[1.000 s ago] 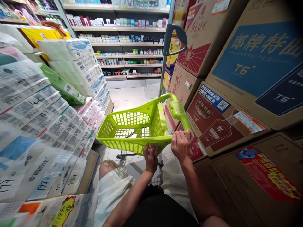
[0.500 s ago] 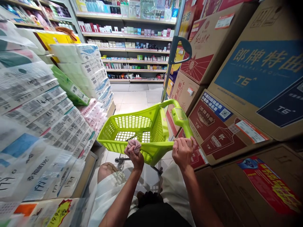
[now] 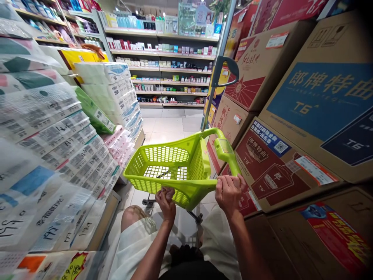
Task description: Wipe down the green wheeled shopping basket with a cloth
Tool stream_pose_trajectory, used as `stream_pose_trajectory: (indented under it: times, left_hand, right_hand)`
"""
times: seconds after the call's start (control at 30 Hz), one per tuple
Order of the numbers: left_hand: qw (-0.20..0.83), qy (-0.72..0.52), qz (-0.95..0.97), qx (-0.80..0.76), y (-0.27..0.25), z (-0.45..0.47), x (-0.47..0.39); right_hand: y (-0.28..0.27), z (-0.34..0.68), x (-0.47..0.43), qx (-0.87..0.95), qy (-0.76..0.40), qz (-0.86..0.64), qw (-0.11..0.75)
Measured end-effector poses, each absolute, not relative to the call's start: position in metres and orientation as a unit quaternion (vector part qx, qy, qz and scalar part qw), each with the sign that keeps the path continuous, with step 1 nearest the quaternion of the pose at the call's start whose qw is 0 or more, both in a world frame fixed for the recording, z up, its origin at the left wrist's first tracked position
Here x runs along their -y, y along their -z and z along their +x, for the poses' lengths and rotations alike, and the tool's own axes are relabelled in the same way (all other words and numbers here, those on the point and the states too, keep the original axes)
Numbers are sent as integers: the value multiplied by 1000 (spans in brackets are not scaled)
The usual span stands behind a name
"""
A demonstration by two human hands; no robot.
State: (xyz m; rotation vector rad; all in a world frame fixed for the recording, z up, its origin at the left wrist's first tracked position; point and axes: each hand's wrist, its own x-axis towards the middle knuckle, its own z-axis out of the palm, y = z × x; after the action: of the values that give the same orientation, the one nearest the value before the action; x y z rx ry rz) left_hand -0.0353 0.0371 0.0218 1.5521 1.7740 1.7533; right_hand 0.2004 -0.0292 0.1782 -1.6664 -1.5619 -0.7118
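Note:
A lime-green shopping cart (image 3: pixel 198 190) stands in front of me, turned sideways, its basket pointing left. My right hand (image 3: pixel 230 193) is wrapped round the near end of its handle. A crumpled pinkish cloth (image 3: pixel 168 191) is bunched in my left hand (image 3: pixel 166 206), whose fingers are closed on it. That hand is at the near side wall of the basket, just below the rim; whether it touches the wall I cannot tell. Through the basket's slots the floor shows. A grey pole with a dark handle (image 3: pixel 216 74) rises behind the cart.
Stacked liquor cartons (image 3: pixel 291 155) wall the right side, close to the cart handle. On the left, packs of tissue paper (image 3: pixel 72 144) are piled on a low platform. Shelves of boxed goods (image 3: pixel 166 70) stand across the far end, beyond the tiled floor (image 3: pixel 171 123).
My left hand with the cloth has dropped from the basket rim to lower on its near side. My right hand stays on the handle. The whole view has shifted slightly downward.

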Motion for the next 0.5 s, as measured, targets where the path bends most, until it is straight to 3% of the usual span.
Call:
stream_pose_trajectory:
  times: [0.3, 0.5]
  left_hand:
    - [70, -656, 474, -584, -60, -55, -63]
    - [137, -609, 477, -618, -24, -56, -50]
  right_hand:
    - [-179, 199, 27, 609, 285, -645, 364]
    - [-176, 198, 23, 599, 293, -649, 365]
